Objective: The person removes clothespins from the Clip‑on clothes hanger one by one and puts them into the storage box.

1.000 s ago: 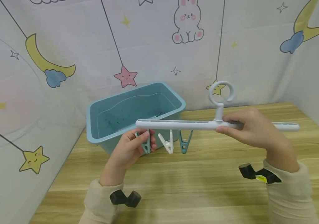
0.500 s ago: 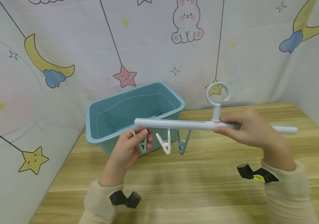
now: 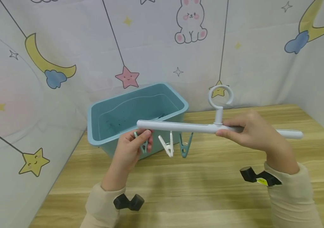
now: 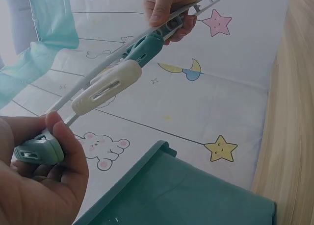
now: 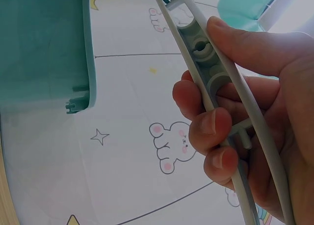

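A white folding-style clip hanger point(image 3: 179, 126) with a ring hook point(image 3: 220, 96) is held up above the table. My right hand point(image 3: 253, 131) grips its bar just right of the hook; in the right wrist view, fingers curl round the slotted bar point(image 5: 200, 53). Under the bar's left end, my left hand point(image 3: 132, 144) pinches a light teal clothespin point(image 3: 144, 146) between thumb and fingers. Beside it hang a white clothespin point(image 3: 167, 147) and a darker teal clothespin point(image 3: 184, 148). The left wrist view shows the pinched clothespin point(image 4: 41, 149) at the bar's near end; its upper attachment is hidden.
Behind the left hand stands a blue-green plastic bin point(image 3: 139, 110) on the wooden table point(image 3: 179, 193), with small dark things inside. A white printed cloth point(image 3: 150, 47) hangs behind and at the sides. Black wrist devices point(image 3: 128, 202) sit on both sleeves.
The hanger has shifted slightly left and tilted, its right end lower. My left hand has moved a little left and up with the light teal clothespin.
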The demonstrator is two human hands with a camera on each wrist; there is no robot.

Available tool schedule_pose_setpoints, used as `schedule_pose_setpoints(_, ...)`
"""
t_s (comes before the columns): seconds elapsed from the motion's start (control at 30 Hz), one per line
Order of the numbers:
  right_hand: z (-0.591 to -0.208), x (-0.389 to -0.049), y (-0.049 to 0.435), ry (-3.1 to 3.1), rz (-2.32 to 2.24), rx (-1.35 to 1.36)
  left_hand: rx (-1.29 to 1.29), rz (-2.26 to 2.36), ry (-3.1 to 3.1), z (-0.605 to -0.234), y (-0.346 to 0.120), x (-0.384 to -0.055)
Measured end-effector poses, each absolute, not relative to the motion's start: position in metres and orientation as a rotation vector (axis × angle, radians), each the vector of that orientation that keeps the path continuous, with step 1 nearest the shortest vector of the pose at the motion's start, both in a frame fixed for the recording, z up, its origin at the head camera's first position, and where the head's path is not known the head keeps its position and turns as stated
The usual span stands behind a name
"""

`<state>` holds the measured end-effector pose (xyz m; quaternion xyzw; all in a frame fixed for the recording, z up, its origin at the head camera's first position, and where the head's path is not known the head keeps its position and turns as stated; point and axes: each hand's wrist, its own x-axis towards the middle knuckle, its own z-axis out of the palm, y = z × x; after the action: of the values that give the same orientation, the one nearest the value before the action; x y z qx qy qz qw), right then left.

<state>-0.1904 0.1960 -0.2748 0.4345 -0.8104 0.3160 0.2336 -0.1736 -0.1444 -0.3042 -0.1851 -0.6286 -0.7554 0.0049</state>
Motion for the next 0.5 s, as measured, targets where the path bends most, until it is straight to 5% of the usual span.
schedule_pose_setpoints(0.5,-0.274,-0.188,0.195,-2.238,0.848,1.193,-0.481,-1.694,-1.937,-0.313,-0.13,-0.169)
